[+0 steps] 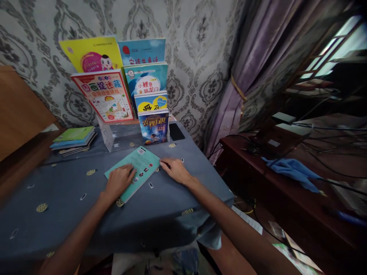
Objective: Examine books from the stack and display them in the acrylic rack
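A closed teal book (pixel 145 160) lies aslant on the cloth-covered table, its barcode and a few small pictures facing up. My left hand (pixel 119 178) rests on its left part, palm down, with the fingers lying over the cover. At the book's right corner is my right hand (pixel 175 170), its thumb and fingertips together on that corner. Just behind stands a clear display rack (pixel 107 133) of upright books. The front one is a dark blue book (pixel 155 128); a red-bordered book (pixel 107 97) is on the left.
A stack of thin books (pixel 75 139) sits at the table's left. A black phone (pixel 176 131) lies right of the rack. Behind is a patterned wall (pixel 197 49) with a tied purple curtain (pixel 243 72). Cables and a blue cloth (pixel 292 172) lie on the dark red furniture at right.
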Demonstrator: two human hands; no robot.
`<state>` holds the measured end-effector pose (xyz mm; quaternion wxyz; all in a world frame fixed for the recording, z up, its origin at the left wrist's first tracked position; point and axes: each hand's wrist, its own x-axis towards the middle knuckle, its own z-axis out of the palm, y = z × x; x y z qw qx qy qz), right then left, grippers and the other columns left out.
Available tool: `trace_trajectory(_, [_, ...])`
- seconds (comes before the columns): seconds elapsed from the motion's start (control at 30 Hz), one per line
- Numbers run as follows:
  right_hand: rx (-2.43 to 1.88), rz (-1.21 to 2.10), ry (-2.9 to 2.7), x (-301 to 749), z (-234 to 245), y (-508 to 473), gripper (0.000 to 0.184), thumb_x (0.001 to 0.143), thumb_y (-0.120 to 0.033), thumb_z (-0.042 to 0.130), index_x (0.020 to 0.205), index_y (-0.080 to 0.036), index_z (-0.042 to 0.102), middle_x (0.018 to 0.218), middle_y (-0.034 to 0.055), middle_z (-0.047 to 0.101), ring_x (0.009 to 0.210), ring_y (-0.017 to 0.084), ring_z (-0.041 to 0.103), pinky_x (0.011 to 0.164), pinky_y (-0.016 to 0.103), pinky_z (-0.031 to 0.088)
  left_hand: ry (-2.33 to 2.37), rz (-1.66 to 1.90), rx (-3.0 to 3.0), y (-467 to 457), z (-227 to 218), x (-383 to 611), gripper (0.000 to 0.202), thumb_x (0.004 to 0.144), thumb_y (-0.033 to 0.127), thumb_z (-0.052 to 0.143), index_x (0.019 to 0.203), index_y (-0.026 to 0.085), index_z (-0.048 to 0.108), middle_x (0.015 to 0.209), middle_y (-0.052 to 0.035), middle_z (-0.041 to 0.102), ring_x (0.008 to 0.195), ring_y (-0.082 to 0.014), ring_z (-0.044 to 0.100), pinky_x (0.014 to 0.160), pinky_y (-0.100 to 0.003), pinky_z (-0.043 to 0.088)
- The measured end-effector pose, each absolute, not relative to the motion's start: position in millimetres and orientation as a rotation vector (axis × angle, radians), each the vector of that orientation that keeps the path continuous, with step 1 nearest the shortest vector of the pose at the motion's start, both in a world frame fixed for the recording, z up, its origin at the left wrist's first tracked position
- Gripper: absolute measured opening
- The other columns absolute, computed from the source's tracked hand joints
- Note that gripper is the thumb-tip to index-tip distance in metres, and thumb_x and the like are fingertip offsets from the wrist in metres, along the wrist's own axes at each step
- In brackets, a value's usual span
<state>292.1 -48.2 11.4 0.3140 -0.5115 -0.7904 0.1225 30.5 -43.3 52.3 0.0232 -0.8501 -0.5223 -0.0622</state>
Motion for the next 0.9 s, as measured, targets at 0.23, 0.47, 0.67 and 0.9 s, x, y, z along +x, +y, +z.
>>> trace_trajectory(0.23, [-1.33, 0.284, -2.273, 290, 24, -27, 0.032, 0.102, -0.027, 0.044, 0.118, -0.015, 0.069, 0.112, 0.0123, 0.075, 0.104, 0.025, 0.069, 0.093, 0.036, 0.051, -1.545, -0.321, -2.66, -52, 36, 9, 0.045, 0.099, 0.048, 0.045, 0.122, 0.018, 0.068, 0.136, -0.0143, 0.064, 0.123, -0.0318, 0.062, 0.1, -0.044, 0.052])
trace_trajectory(0.47, [-1.316, 0.302, -2.169, 292, 6, -27, 0.032, 0.101, -0.022, 0.046, 0.123, -0.017, 0.067, 0.122, 0.0095, 0.072, 0.111, 0.023, 0.065, 0.099, 0.038, 0.049, -1.324, -0.115, -3.025, -57, 46, -20, 0.064, 0.092, 0.067, 0.05, 0.141, 0.025, 0.056, 0.153, -0.0077, 0.047, 0.141, -0.0291, 0.045, 0.115, -0.045, 0.038])
trace_trajectory(0.67, [-1.269, 0.31, -2.144, 292, -5, -27, 0.031, 0.099, -0.022, 0.048, 0.123, -0.019, 0.067, 0.118, 0.0082, 0.073, 0.109, 0.024, 0.065, 0.1, 0.042, 0.049, -1.196, 0.037, -3.274, -62, 56, -50, 0.071, 0.092, 0.063, 0.055, 0.154, 0.036, 0.035, 0.163, -0.0019, 0.031, 0.148, -0.0276, 0.034, 0.119, -0.043, 0.032])
trace_trajectory(0.9, [-1.259, 0.319, -2.136, 292, -2, -28, 0.034, 0.099, -0.025, 0.046, 0.125, -0.016, 0.065, 0.122, 0.0108, 0.072, 0.113, 0.025, 0.062, 0.1, 0.043, 0.049, -1.137, -0.102, -3.15, -78, 46, -39, 0.061, 0.097, 0.056, 0.052, 0.151, 0.031, 0.04, 0.157, -0.0057, 0.042, 0.144, -0.026, 0.042, 0.118, -0.045, 0.034])
